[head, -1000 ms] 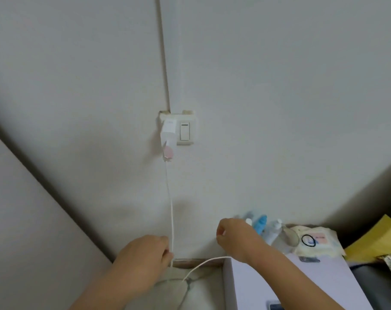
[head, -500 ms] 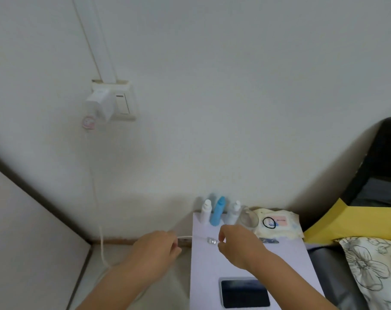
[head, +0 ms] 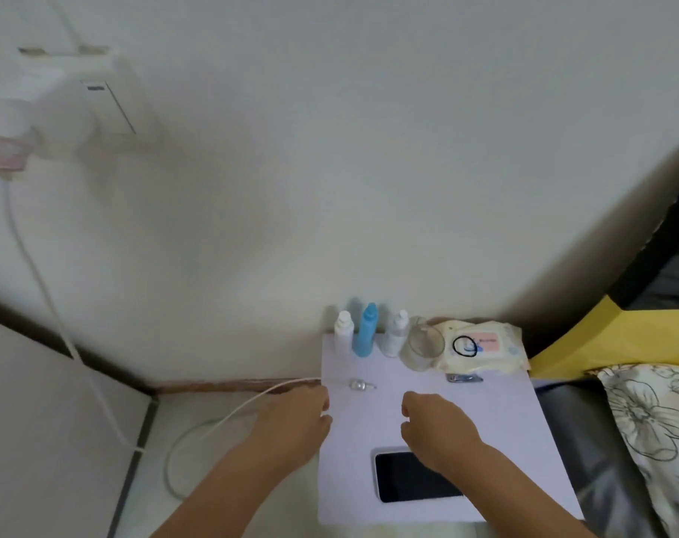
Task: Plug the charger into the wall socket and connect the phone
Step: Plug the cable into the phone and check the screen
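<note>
Right hand (head: 435,427) loosely curled, empty | phone (head: 411,477) just below, possibly touching

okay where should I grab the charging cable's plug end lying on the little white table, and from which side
Take the cable connector by its short rigid body, just behind the metal tip, pinching front and back from above. It lies flat on the white table with its tip pointing right toward the nail clipper, so the right hand, close below it, could probably drop onto it. The phone lies nearer the person.
</note>
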Tool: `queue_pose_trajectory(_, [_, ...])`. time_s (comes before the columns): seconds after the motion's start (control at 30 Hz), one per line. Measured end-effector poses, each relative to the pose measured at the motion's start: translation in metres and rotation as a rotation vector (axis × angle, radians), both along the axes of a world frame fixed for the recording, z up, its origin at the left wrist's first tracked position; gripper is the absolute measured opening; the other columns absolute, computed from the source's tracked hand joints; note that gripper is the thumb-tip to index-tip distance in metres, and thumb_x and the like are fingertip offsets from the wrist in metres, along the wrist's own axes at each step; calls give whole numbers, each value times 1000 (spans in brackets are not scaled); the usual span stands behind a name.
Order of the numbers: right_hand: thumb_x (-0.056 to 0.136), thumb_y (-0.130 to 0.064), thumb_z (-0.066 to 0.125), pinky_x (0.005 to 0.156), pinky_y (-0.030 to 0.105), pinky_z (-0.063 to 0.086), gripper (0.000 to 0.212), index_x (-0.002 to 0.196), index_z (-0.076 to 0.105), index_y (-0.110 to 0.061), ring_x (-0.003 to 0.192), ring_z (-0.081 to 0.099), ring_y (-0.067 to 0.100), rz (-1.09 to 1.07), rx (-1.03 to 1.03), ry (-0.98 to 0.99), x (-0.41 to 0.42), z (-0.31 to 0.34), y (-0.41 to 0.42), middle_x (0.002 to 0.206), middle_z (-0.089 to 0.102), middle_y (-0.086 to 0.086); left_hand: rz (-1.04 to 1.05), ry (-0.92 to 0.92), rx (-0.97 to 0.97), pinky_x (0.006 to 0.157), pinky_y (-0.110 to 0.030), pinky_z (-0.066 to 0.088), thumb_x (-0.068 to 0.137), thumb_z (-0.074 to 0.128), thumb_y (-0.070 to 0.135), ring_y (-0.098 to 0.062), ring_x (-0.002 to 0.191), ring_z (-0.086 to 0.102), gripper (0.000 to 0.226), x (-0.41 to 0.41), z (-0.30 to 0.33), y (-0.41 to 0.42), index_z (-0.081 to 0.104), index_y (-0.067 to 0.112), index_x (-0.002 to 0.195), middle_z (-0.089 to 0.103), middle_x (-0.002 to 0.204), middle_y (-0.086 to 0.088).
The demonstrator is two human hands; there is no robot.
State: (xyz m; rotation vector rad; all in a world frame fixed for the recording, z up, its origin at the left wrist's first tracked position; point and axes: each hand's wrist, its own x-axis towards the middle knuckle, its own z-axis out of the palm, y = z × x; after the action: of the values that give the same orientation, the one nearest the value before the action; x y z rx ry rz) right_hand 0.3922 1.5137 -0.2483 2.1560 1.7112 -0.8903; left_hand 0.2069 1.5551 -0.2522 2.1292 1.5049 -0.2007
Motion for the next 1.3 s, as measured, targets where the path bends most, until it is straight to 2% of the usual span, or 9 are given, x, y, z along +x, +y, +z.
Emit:
queue_pose_trajectory(0.2, [94, -10, 39, 70, 24, 35, 27, 119, 50, -11, 103, 56, 22, -6, -16, 2, 6, -47, 4, 113, 58, 5, -76, 4, -23, 92, -32, 41, 89, 44, 25, -25, 109, 56, 26, 20, -50, 24, 54, 14, 111, 62, 116, -8])
queue_pose_trajectory(0.37, [93, -11, 42, 52, 20, 27, 19, 79, 33, -18, 83, 37, 17, -17, -16, -27, 8, -82, 4, 68, 26, -4, -110, 31, -58, 94, -34, 43, 90, 42, 23, -25, 112, 54, 29, 34, -89, 35, 50, 17, 117, 57, 123, -7])
queue_pose_trajectory(0.43, [92, -11, 44, 66, 25, 36, 8, 91, 41, -17, 85, 39, 18, -10, -27, -34, 10, -98, 4, 84, 43, 1, -144, 68, -61, 94, -36, 44, 91, 41, 22, -27, 113, 53, 31, 40, -106, 39, 48, 15, 121, 54, 125, -8])
queue_pose_trajectory(0.5, [89, -10, 45, 77, 30, 43, 25, 114, 46, -15, 96, 48, 21, 6, -49, -46, 12, -115, 1, 111, 52, 5, -187, 110, -46, 95, -38, 45, 92, 40, 21, -29, 113, 54, 33, 46, -125, 44, 47, 13, 123, 54, 126, -11])
queue_pose_trajectory(0.7, [86, -25, 56, 99, 39, 40, 57, 137, 33, -18, 121, 42, 27, 71, -137, -111, 21, -165, -15, 132, 42, 8, -234, 158, 9, 94, -40, 42, 90, 39, 15, -29, 116, 47, 42, 66, -181, 45, 38, 14, 131, 47, 130, -10])
queue_pose_trajectory(0.83, [79, -43, 67, 115, 44, 22, 94, 149, 8, -23, 143, 18, 29, 17, -189, -167, 30, -191, -27, 154, 17, 10, -219, 145, 85, 94, -39, 39, 88, 40, 13, -27, 121, 41, 43, 76, -212, 51, 36, 15, 132, 41, 136, -8])
queue_pose_trajectory(0.93, [80, -56, 62, 116, 48, 20, 104, 150, -7, -22, 147, 6, 32, -203, -194, -228, 33, -202, -37, 158, 2, 13, -203, 130, 122, 104, -39, 32, 91, 41, 16, -26, 133, 31, 48, 81, -232, 57, 30, 16, 137, 29, 150, -7])
queue_pose_trajectory(1.1, [76, -71, 51, 99, 34, 42, 102, 144, 0, -14, 128, 36, 25, -642, -113, -278, 29, -211, -56, 139, 26, 12, -194, 191, 185, 111, -45, 24, 91, 42, 18, -26, 133, 30, 49, 94, -254, 65, 27, 16, 138, 32, 147, -7])
queue_pose_trajectory(1.3, [73, -54, 70, 94, 48, 44, 108, 144, 3, -10, 118, 43, 41, -1293, -169, 3, 21, -223, -53, 132, 33, 28, -238, 306, 296, 73, -33, 49, 74, 67, 20, -22, 87, 62, 21, 102, -250, 69, 61, 18, 94, 65, 95, -4])
